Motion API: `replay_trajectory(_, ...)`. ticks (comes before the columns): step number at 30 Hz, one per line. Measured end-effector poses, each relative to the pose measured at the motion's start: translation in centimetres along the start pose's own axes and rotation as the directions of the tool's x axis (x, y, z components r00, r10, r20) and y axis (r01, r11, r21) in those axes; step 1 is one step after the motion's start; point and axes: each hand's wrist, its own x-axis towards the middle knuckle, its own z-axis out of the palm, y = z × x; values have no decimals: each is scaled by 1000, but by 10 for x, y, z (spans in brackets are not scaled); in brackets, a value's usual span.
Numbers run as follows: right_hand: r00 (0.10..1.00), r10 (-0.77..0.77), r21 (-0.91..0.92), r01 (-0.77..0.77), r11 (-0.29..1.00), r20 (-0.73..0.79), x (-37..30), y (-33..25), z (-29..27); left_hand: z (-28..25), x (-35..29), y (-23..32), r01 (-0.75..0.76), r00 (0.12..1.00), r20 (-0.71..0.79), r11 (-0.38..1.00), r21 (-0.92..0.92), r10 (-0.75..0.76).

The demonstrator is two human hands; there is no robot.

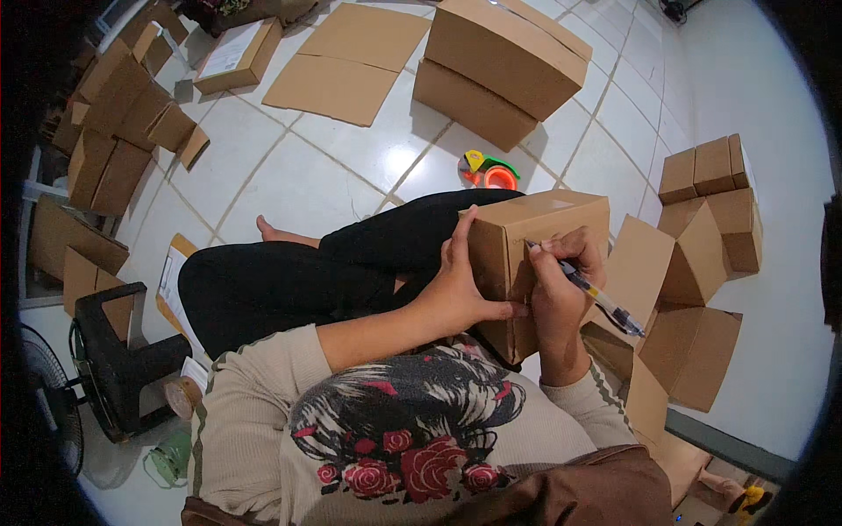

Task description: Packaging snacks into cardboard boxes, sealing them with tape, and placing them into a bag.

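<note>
A closed brown cardboard box [544, 215] rests on my lap, tilted toward me. My left hand [469, 276] grips its left side, fingers along the far left edge and thumb across the face nearest me. In my right hand [566, 280] is a pen [605, 302] with a clear barrel and dark grip. Its tip meets the box's near face close to the upper edge, and the side of that hand lies against the cardboard. Whether there is a mark under the tip is too small to tell.
An orange and green tape dispenser [491, 171] sits on the tiled floor [342, 167] past my knees. Beyond it stand stacked boxes [504, 66] and a flattened carton [346, 61]. Open boxes [693, 351] crowd my right. A clipboard [171, 280], a black stool [118, 368] and a fan [39, 394] are leftward.
</note>
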Motion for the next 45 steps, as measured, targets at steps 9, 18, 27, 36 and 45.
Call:
replay_trajectory(9, 998, 60, 107, -59, 993, -6, 7, 6, -7, 2, 1, -5, -76, 997, -3, 997, 13, 76)
replay_trajectory(18, 1000, 31, 35, -31, 999, 5, 8, 3, -6, 2, 2, -5, -64, 998, 6, 997, -37, 64)
replay_trajectory(27, 1000, 10, -14, -11, 1000, -24, 6, 9, -8, 4, 1, -7, -62, 998, 7, 997, -40, 62)
replay_trajectory(36, 997, 60, 69, -56, 996, -53, 3, 5, -7, 6, 1, -9, -88, 996, -4, 996, -33, 88)
replay_trajectory(45, 994, 87, 96, -81, 992, -62, 3, 7, -8, 6, 1, -9, -100, 995, -14, 995, 4, 100)
